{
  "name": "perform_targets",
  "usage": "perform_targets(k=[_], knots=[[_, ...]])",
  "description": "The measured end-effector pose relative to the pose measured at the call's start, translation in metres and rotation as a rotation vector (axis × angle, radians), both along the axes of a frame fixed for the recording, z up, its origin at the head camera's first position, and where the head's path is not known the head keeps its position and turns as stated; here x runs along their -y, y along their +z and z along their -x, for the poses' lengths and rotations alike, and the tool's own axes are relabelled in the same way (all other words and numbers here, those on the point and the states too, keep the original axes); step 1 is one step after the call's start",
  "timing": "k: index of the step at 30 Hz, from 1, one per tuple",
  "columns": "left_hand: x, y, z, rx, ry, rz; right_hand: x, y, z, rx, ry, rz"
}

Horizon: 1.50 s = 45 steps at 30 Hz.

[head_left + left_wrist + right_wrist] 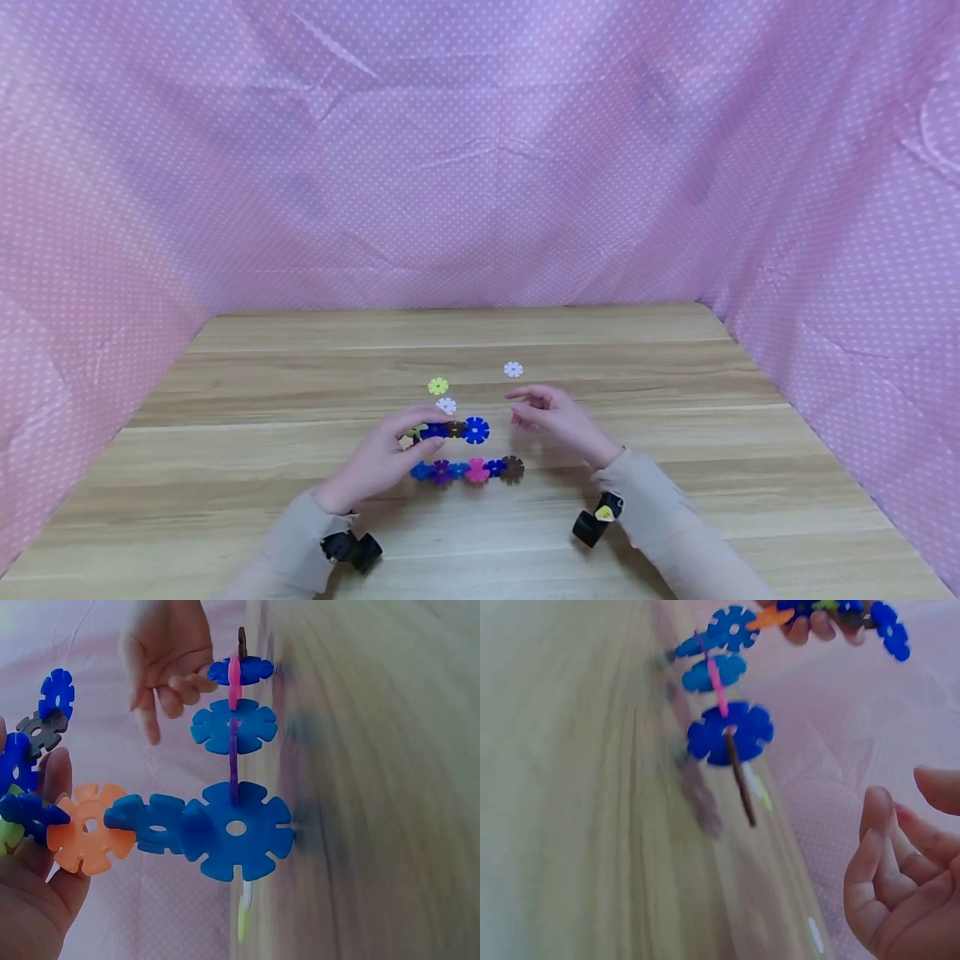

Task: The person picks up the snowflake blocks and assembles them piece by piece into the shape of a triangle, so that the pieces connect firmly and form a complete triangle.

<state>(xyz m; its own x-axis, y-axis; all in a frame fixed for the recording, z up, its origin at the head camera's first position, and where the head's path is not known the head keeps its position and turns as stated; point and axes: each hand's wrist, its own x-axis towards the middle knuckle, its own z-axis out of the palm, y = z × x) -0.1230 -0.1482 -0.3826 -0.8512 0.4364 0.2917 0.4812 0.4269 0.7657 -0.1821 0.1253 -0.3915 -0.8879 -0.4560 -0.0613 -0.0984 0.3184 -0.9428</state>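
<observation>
My left hand grips a chain of slotted plastic snowflake discs by its raised part, close to the orange disc. From there blue and brown discs run up to a blue end disc. The chain bends at a large blue disc, and its lower row, with purple, pink and brown discs, runs close over the table. My right hand hovers right of the blue end disc. Its fingers are loosely curled in the right wrist view, with nothing between them.
Loose discs lie on the wooden table beyond the hands: a yellow-green one, a white one beside it, and another white one farther right. A pink dotted cloth hangs around the back and sides.
</observation>
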Motion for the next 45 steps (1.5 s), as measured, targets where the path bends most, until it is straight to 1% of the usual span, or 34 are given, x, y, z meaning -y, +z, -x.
perform_targets(k=[4,6,8,12,14,16,20,23,28,33,37,41,45], knots=[[0.008,0.000,0.000,0.000,0.011,-0.015,0.014,-0.004,0.015,-0.034,-0.013,-0.082],[0.011,0.000,0.000,-0.008,0.014,-0.020,0.023,-0.006,0.022,-0.062,0.002,-0.123],[0.015,0.001,-0.001,-0.022,0.011,-0.021,0.033,-0.007,0.029,-0.096,0.047,-0.159],[0.022,0.002,-0.004,-0.039,0.017,0.003,0.053,-0.010,0.039,-0.207,0.178,-0.251],[0.024,0.002,-0.005,-0.050,0.027,0.017,0.060,-0.011,0.042,-0.250,0.224,-0.310],[0.027,0.002,-0.006,-0.064,0.025,0.022,0.067,-0.010,0.044,-0.266,0.253,-0.357],[0.030,0.001,-0.006,-0.104,0.009,0.025,0.076,-0.010,0.047,-0.311,0.291,-0.463],[0.032,0.000,-0.007,-0.125,0.002,0.029,0.082,-0.009,0.048,-0.361,0.317,-0.540],[0.034,-0.002,-0.008,-0.152,-0.024,0.017,0.087,-0.009,0.047,-0.403,0.349,-0.628],[0.033,-0.003,-0.007,-0.148,-0.046,0.006,0.084,-0.011,0.045,-0.393,0.353,-0.641],[0.032,-0.004,-0.007,-0.133,-0.034,0.009,0.079,-0.014,0.044,-0.391,0.341,-0.620],[0.031,-0.004,-0.007,-0.129,-0.016,0.014,0.073,-0.017,0.044,-0.427,0.326,-0.587],[0.029,-0.003,-0.007,-0.120,-0.001,0.015,0.068,-0.017,0.044,-0.452,0.303,-0.559]])
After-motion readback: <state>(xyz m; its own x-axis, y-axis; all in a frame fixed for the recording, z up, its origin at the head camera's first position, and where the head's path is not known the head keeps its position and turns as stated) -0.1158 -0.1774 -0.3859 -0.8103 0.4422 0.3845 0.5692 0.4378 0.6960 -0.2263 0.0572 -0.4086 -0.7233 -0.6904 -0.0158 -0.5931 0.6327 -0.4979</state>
